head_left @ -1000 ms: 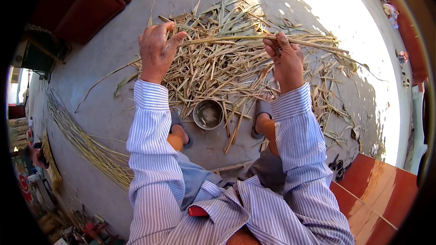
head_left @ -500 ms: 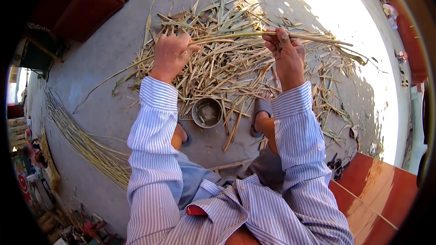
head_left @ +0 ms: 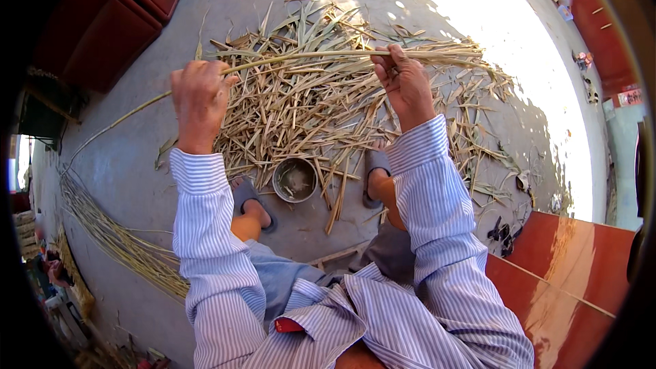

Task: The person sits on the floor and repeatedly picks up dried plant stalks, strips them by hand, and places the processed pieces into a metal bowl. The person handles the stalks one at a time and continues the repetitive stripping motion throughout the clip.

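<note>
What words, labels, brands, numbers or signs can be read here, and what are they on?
None can be read.
Red tag on the shirt: any marks are too small to read.
Patch near the right edge: too small and blurred.
Stalk and straw pile: no writing visible.

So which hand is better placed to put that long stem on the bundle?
Probably the left hand: it is closed around the stem nearer the bundle, while the right hand pinches the stem farther away.

Leaf-strip pile [head_left: 294, 113]: upper centre, on floor [head_left: 140, 171]; stalk [head_left: 273, 59] over it. Bowl [head_left: 295, 180]: centre, below pile, between slippers [head_left: 244, 195]. Stalk bundle [head_left: 123, 239]: lower left. Tiles [head_left: 547, 253]: lower right.
</note>
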{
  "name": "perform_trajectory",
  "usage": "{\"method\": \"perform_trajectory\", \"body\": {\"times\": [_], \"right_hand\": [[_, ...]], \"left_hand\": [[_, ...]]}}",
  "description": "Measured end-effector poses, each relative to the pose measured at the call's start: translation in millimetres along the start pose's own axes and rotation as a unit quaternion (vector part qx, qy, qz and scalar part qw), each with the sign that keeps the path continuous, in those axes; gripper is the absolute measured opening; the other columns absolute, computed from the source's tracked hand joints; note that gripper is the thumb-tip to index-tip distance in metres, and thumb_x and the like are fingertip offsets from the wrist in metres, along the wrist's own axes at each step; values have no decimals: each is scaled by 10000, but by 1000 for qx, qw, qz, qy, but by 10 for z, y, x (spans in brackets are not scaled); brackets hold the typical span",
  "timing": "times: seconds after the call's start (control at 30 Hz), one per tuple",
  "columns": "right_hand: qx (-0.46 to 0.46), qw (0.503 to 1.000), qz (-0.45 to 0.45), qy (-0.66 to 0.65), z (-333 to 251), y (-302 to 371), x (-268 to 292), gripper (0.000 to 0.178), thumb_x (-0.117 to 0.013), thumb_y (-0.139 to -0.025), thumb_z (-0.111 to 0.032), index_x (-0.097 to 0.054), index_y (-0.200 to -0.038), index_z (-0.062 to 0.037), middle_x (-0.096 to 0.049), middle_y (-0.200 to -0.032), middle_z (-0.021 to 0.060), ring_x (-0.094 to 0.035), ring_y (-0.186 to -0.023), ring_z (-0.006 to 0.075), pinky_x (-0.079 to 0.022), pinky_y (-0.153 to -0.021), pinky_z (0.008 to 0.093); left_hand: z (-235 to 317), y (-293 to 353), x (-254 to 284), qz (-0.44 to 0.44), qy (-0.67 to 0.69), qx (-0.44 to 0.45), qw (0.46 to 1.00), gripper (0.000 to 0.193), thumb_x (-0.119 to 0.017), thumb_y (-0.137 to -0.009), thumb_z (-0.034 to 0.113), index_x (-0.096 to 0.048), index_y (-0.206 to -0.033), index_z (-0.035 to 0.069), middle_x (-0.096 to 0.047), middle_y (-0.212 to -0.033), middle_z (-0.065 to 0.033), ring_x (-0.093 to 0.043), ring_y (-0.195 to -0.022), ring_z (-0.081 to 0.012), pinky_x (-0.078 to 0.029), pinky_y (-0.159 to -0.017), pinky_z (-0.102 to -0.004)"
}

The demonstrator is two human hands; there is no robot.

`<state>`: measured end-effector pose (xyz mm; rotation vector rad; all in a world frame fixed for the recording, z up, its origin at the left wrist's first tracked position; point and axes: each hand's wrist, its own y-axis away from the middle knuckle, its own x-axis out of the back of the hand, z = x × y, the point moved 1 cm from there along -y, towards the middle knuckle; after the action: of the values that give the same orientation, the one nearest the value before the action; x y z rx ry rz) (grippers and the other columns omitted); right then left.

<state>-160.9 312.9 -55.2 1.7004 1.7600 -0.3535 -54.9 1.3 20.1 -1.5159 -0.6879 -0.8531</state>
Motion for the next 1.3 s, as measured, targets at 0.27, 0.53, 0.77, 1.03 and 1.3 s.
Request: {"method": "perform_trajectory", "body": {"times": [0.27,0.53,0.77,1.03,1.3], "right_hand": [[-8,992,-43,116,164,122,-345,240,-591,-959,-212,-594,-1060,6,-698,-955,113,-687,-825,159,-589,-670,217],[-5,986,-41,159,37,75,-227,272,-645,-927,-255,-595,-1012,-1,-689,-892,89,-683,-773,151,-555,-639,231],[15,977,-3,210,112,130,-319,324,-702,-881,-336,-621,-926,-25,-660,-751,51,-645,-634,129,-505,-555,234],[-8,991,-117,57,154,120,-324,287,-668,-905,-296,-638,-929,-11,-682,-774,71,-674,-671,156,-556,-594,237],[-58,975,-199,-79,287,24,-234,235,-628,-926,-245,-637,-945,-10,-697,-828,90,-703,-748,183,-600,-621,244]], "left_hand": [[546,-6,-430,-100,281,55,953,273,-721,-821,328,-671,-765,65,-579,-550,-71,-529,-482,-227,-378,-509,-346],[410,13,-432,-195,389,157,887,290,-739,-827,300,-654,-779,27,-642,-660,-82,-592,-579,-153,-454,-558,-311],[604,44,-598,-131,427,159,881,229,-758,-813,242,-677,-818,28,-659,-711,-83,-600,-610,-143,-460,-564,-290],[448,-23,-463,-96,519,220,821,163,-757,-831,161,-684,-803,17,-649,-695,-12,-571,-614,-59,-452,-549,-211],[430,-110,-211,-161,496,240,819,190,-751,-836,176,-660,-801,12,-630,-666,-8,-551,-589,-48,-435,-525,-207]]}}
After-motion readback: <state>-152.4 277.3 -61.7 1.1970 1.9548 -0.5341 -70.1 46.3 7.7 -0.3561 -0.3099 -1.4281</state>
